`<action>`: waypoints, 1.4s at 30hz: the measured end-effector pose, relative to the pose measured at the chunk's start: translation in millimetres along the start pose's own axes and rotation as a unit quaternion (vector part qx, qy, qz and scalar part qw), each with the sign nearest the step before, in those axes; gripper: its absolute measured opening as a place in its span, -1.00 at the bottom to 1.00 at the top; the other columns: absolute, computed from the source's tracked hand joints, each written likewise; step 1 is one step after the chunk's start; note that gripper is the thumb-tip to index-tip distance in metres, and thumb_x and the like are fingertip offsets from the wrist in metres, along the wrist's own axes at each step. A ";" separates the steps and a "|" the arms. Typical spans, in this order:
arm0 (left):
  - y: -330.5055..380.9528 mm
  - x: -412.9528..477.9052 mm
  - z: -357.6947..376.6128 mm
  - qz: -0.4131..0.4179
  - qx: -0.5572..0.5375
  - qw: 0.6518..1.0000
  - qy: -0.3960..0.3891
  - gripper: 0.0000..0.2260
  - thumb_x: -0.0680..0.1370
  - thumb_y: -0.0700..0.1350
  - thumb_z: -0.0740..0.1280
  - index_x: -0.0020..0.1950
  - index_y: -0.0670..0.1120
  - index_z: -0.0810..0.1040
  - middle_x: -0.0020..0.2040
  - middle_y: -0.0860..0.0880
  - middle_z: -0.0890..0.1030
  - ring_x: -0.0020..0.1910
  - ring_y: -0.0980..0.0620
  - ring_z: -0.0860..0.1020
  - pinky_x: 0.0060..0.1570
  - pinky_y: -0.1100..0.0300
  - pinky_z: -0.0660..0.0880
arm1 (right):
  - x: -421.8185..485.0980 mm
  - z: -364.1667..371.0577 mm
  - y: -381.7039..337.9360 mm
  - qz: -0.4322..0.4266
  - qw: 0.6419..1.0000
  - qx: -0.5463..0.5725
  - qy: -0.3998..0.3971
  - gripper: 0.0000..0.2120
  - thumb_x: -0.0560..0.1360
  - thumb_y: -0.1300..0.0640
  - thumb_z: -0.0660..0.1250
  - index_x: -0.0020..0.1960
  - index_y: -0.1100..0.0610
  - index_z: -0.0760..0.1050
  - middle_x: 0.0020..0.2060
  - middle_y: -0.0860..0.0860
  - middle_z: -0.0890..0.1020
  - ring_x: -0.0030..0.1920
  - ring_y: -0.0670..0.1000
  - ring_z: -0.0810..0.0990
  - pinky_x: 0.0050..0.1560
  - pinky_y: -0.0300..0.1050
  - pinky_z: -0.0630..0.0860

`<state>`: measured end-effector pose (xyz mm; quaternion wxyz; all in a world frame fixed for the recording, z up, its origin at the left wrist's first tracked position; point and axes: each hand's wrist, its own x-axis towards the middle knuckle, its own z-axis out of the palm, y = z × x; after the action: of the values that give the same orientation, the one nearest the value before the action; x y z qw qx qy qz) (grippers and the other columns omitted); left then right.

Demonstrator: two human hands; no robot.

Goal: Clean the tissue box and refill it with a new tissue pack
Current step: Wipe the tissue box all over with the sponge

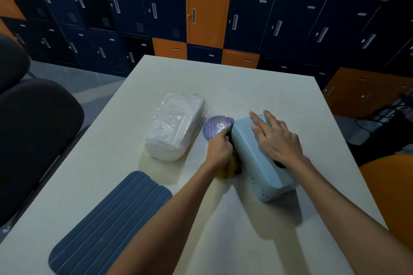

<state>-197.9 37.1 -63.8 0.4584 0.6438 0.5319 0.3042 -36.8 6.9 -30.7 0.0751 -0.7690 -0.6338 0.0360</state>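
Note:
A light blue tissue box [250, 154] lies on the table at centre right, with dark specks on its near side. My right hand [277, 140] rests flat on top of it, fingers spread. My left hand [220, 149] is closed on a yellow and dark sponge [228, 171], pressed against the box's left side. A clear-wrapped pack of white tissues [176, 126] lies to the left of the box. The box's dark blue ribbed lid [109, 225] lies flat at the near left.
A round purple sticker or disc [214, 127] sits on the pale table [234, 87] between the pack and the box. A dark chair [33, 136] stands at the left, an orange seat [393, 187] at the right. Blue and orange lockers [207, 11] line the back.

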 end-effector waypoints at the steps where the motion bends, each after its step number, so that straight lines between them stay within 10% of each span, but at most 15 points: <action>1: 5.6 5.0 -2.9 -0.013 -0.015 1.000 -0.015 -0.55 0.58 -0.32 0.04 0.39 -0.03 0.46 0.23 -0.07 0.58 0.20 -0.07 0.49 0.05 0.32 0.30 | -0.1 -0.4 -0.1 0.001 1.000 0.000 -0.001 -0.56 0.61 -0.19 -0.12 0.48 -0.32 -0.01 0.53 -0.08 0.11 0.43 0.08 0.22 0.21 0.13 0.35; 4: 16.1 4.5 -3.5 -0.019 -0.109 0.994 -0.018 -0.54 0.57 -0.34 0.03 0.37 -0.03 0.48 0.29 0.01 0.54 0.26 0.09 0.45 0.26 0.28 0.33 | -0.2 -1.0 -0.3 0.003 1.000 0.002 -0.004 -0.56 0.61 -0.19 -0.12 0.48 -0.33 -0.01 0.53 -0.08 0.11 0.43 0.08 0.22 0.22 0.13 0.34; 8: -0.2 -26.1 10.4 -0.002 -0.192 0.981 0.027 -0.50 0.59 -0.28 0.10 0.44 0.15 0.38 0.22 0.24 0.51 0.07 0.38 0.47 0.05 0.54 0.31 | 0.5 -0.1 -0.1 0.002 1.000 -0.003 -0.003 -0.55 0.61 -0.19 -0.12 0.49 -0.32 -0.01 0.53 -0.07 0.11 0.42 0.10 0.23 0.22 0.14 0.35; 17: 10.0 -15.6 9.5 -0.026 -0.050 0.998 0.028 -0.51 0.48 -0.27 0.02 0.32 0.01 0.49 -0.05 0.03 0.52 -0.08 -0.04 0.44 -0.09 0.24 0.30 | 0.4 0.8 1.0 0.001 1.000 -0.002 -0.005 -0.55 0.61 -0.19 -0.12 0.49 -0.31 -0.01 0.53 -0.06 0.10 0.43 0.10 0.22 0.23 0.14 0.33; 24: 16.4 -51.5 18.9 0.033 -0.101 0.991 0.081 -0.52 0.60 -0.27 0.09 0.46 0.10 0.35 -0.11 0.13 0.54 -0.21 0.39 0.49 -0.24 0.58 0.31 | 0.2 0.6 0.6 0.002 1.000 -0.004 -0.001 -0.55 0.61 -0.19 -0.13 0.50 -0.30 -0.01 0.53 -0.05 0.11 0.42 0.10 0.23 0.23 0.12 0.33; 30: 8.0 -42.2 17.1 0.016 -0.012 0.998 0.051 -0.57 0.54 -0.36 0.06 0.32 -0.07 0.47 -0.12 -0.13 0.57 -0.23 -0.08 0.42 -0.35 0.29 0.23 | -1.0 0.1 -0.8 0.002 1.000 -0.001 -0.005 -0.55 0.61 -0.18 -0.12 0.50 -0.31 -0.01 0.53 -0.06 0.11 0.42 0.10 0.22 0.22 0.12 0.34; 34: 19.3 -25.1 10.2 0.031 -0.055 0.996 0.059 -0.54 0.53 -0.38 0.04 0.30 -0.03 0.50 -0.09 -0.08 0.59 -0.17 -0.01 0.45 -0.30 0.56 0.31 | 0.3 -0.3 -0.7 0.003 1.000 0.000 -0.005 -0.55 0.61 -0.19 -0.12 0.49 -0.30 -0.01 0.53 -0.05 0.10 0.42 0.11 0.22 0.24 0.13 0.33; 42: -4.1 -66.8 25.5 0.056 -0.030 0.997 0.044 -0.49 0.60 -0.30 0.09 0.51 0.07 0.28 0.06 -0.08 0.61 -0.15 0.04 0.45 -0.22 0.48 0.29 | 1.6 3.1 1.2 0.002 1.000 0.000 0.006 -0.55 0.60 -0.19 -0.12 0.49 -0.30 0.01 0.53 -0.05 0.12 0.41 0.12 0.24 0.22 0.15 0.34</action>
<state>-193.8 -34.0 -71.2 0.4358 0.6445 0.5056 0.3729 -35.7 8.5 -33.8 0.0790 -0.7704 -0.6319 0.0313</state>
